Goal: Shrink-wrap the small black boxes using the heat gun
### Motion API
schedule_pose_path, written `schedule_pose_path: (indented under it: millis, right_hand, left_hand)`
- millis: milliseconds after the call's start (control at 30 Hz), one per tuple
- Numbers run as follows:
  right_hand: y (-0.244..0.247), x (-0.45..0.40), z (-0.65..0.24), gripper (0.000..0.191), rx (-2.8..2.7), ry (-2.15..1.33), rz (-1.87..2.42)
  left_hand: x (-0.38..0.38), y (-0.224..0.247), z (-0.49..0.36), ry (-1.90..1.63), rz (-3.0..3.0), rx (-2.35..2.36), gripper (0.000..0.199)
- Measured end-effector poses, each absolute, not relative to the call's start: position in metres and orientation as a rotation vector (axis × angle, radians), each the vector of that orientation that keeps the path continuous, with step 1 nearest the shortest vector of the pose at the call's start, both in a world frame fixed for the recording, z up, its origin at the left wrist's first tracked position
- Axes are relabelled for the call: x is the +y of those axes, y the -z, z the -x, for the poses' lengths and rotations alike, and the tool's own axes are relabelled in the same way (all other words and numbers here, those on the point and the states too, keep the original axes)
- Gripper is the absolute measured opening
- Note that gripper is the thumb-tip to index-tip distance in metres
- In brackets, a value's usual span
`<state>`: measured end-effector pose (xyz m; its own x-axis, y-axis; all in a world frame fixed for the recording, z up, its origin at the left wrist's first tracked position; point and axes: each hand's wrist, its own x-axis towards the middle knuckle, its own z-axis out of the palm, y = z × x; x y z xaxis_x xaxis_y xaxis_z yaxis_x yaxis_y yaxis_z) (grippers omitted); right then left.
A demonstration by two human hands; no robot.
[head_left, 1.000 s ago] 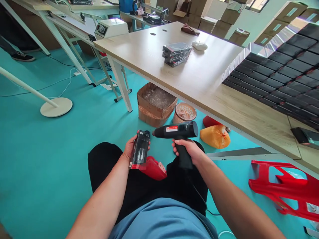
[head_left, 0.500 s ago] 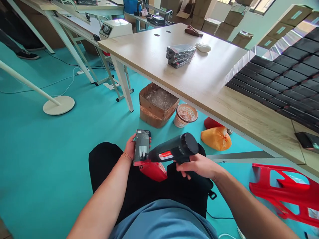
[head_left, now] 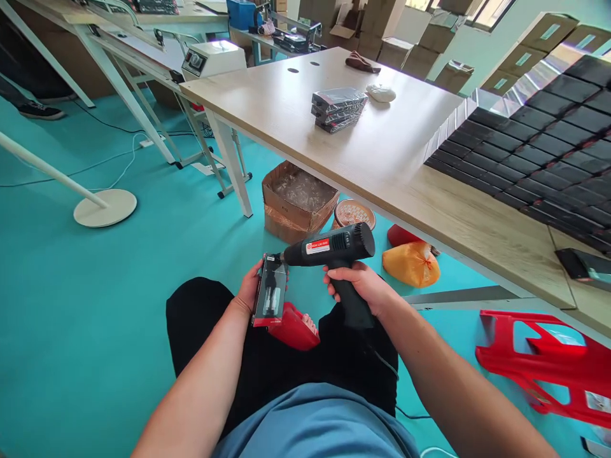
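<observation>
"What's in your grip?"

"My right fingers (head_left: 338,274) are clamped round a black plastic heat gun (head_left: 329,247), its nozzle just at the black-and-red retail package (head_left: 270,291) clamped in my left fingers (head_left: 258,270)."

- We look from one camera worn on the person's head, above the blue shirt (head_left: 310,423).
- We face forward and down, so the black shorts (head_left: 286,356) fill the lower middle of the frame.
- We are nearest the left hand (head_left: 251,289) and right hand (head_left: 356,289), both just ahead of the lap.
- Our wide view also takes in the teal floor (head_left: 86,305), the wooden table (head_left: 382,146) ahead on the right, and cardboard cartons (head_left: 382,38) far off at the top.
</observation>
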<state>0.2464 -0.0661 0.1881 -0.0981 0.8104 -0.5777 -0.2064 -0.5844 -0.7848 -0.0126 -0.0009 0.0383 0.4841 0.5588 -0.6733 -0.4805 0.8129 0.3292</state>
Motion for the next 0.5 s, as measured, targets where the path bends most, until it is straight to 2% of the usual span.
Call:
schedule_pose_path:
  millis: [267, 500]
  right_hand:
    - [-0.190, -0.056, -0.239, 0.028, -0.991, -1.603, 1.619]
    - [-0.197, -0.092, -0.259, 0.029, -1.041, -1.842, 1.511]
  left_hand:
    - [0.000, -0.037, 0.012, -0.597, -0.124, 0.859, 0.065]
    - [0.005, -0.047, 0.011, -0.722, -0.036, 0.904, 0.061]
